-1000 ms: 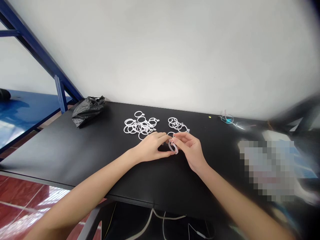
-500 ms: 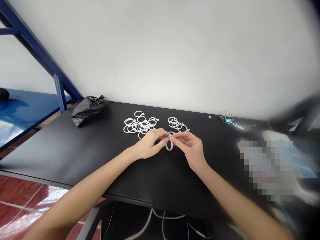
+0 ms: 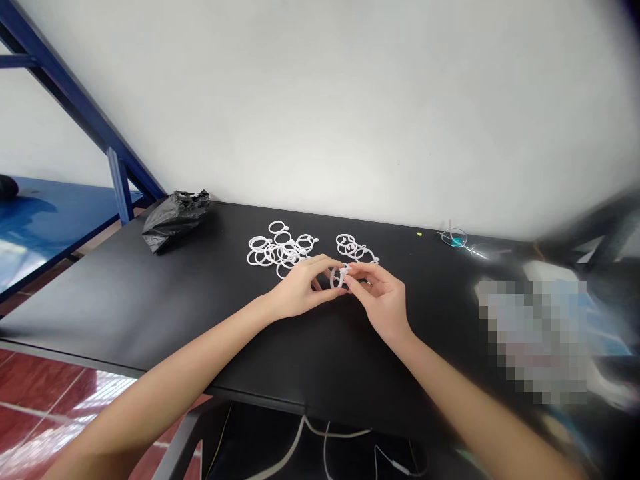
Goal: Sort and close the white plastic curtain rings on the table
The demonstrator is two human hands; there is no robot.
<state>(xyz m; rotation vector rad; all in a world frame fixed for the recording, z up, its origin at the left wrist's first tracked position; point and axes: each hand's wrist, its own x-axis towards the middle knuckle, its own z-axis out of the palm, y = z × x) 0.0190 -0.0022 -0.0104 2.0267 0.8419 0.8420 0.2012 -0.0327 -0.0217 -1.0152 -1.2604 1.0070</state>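
Between my hands, over the table, is a white curtain ring (image 3: 334, 279) with a small knob-like part at its upper right. My left hand (image 3: 305, 287) has its thumb along the ring's lower edge and its fingers at the upper edge. Thumb and index finger of my right hand (image 3: 383, 297) pinch the small part; the fingertips cover its details. Just behind my left hand lies a loose pile of similar white rings (image 3: 280, 233). A smaller group of white rings (image 3: 358, 252) rests behind my right hand.
The black table (image 3: 150, 313) runs along a white wall. On it are a crumpled black plastic bag (image 3: 176, 217) at the left back, eyeglasses (image 3: 454, 238) at the right back and a blurred, pixelated packet (image 3: 535, 340) at the right. Cables (image 3: 290, 453) hang below the front edge.
The held ring has turned and shifted slightly up and left. My left thumb has moved right, under the ring, and its fingers have spread around it. Both piles are unchanged.
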